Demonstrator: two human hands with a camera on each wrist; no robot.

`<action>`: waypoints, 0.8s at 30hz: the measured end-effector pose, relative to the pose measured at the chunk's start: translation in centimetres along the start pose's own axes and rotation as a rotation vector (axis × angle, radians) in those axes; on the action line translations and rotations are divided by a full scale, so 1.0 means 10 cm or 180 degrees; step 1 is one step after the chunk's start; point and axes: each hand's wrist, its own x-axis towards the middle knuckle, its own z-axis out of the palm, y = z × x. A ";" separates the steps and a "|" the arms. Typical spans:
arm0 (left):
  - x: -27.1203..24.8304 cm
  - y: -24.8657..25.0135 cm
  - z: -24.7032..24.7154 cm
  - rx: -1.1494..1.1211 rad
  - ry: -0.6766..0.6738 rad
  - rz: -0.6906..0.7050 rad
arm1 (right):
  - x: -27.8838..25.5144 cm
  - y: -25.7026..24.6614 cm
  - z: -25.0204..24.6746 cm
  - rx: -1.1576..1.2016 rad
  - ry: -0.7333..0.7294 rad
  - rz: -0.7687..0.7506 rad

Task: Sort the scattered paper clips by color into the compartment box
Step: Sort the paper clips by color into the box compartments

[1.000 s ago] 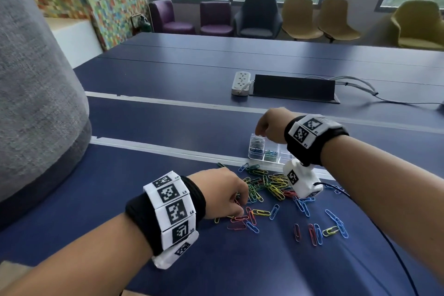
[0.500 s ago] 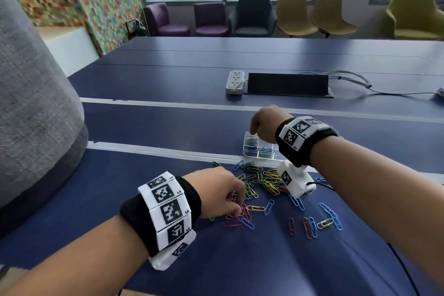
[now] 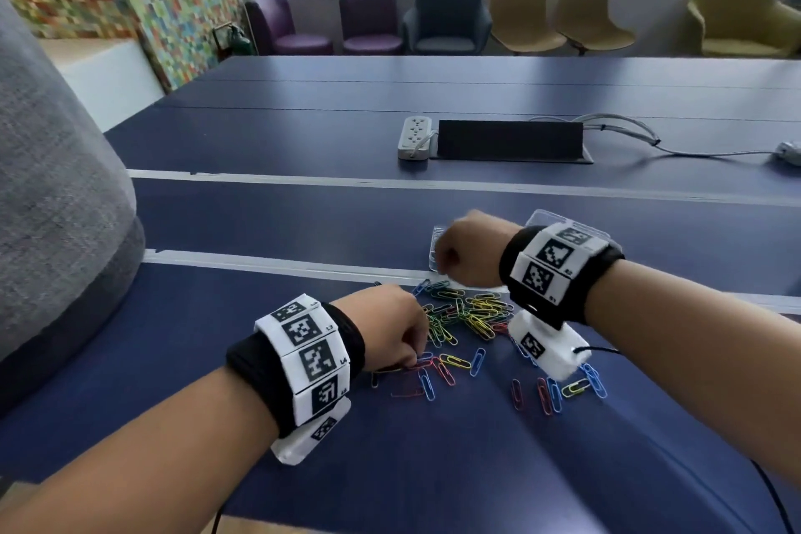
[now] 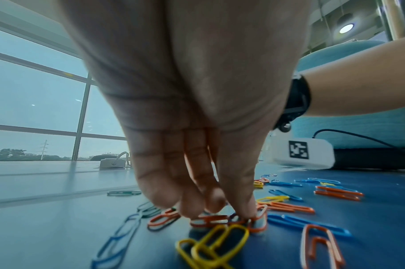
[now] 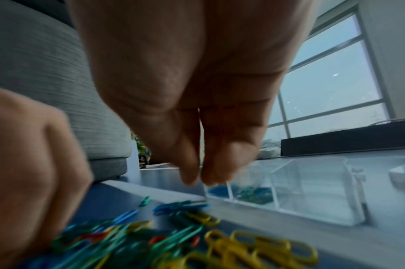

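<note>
Coloured paper clips [image 3: 468, 312] lie heaped on the blue table [image 3: 303, 221], with loose ones [image 3: 555, 392] to the right. Behind the heap stands the clear compartment box [image 3: 433, 258], mostly hidden by my right hand [image 3: 459, 256]. The right wrist view shows the box [image 5: 312, 191] holding blue clips [image 5: 217, 190] and green clips [image 5: 254, 194] in separate compartments. My right hand [image 5: 196, 176] hangs over the box's near left corner, fingertips together, with no clip seen between them. My left hand [image 3: 403, 338] reaches into the heap's near left edge. Its fingertips [image 4: 245, 209] pinch a red clip [image 4: 210, 219] on the table.
A white power strip [image 3: 415, 137] and a black cable hatch [image 3: 511, 141] sit farther back, with a grey cable [image 3: 628, 134] running right. A grey upholstered shape [image 3: 56, 208] stands at the left. Chairs [image 3: 446, 17] line the far wall.
My right hand has drawn back from above the box's left compartment toward the heap. My left hand has stayed at the heap's near left edge, fingers working among the red clips.
</note>
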 end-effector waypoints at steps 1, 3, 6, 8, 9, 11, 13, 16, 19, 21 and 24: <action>0.00 0.01 -0.01 0.0008 0.0011 0.0005 | -0.06 -0.01 0.04 -0.0093 -0.0206 -0.0020; -0.01 0.01 -0.01 0.0035 0.0103 0.0030 | -0.15 -0.01 0.10 -0.0232 -0.0560 0.0004; 0.01 -0.03 0.00 -0.0004 0.0306 -0.0024 | -0.24 0.00 0.15 -0.0221 -0.0615 0.0030; 0.03 -0.05 0.00 0.0040 0.0350 -0.0130 | -0.25 0.00 0.15 -0.0153 -0.0534 0.0036; 0.04 -0.05 -0.01 0.0065 0.0344 -0.0182 | -0.26 0.00 0.16 -0.0095 -0.0516 0.0048; 0.05 -0.05 -0.03 0.0108 0.0366 -0.0231 | -0.27 0.00 0.15 0.0043 -0.0492 0.0074; 0.04 -0.06 -0.06 0.0112 0.0372 -0.0269 | -0.30 -0.01 0.14 0.0155 -0.0449 0.0075; 0.03 -0.08 -0.06 0.0094 0.0288 -0.0366 | -0.31 0.00 0.16 0.0210 -0.0424 0.0071; 0.03 -0.07 -0.05 0.0181 0.0277 -0.0495 | -0.30 -0.04 0.20 0.0173 -0.0377 0.0074; 0.04 -0.06 -0.03 0.0308 0.0237 -0.0578 | -0.29 -0.11 0.23 0.0100 -0.0339 0.0048; 0.06 -0.04 -0.04 0.0335 0.0220 -0.0613 | -0.28 -0.22 0.27 -0.0057 -0.0459 0.0112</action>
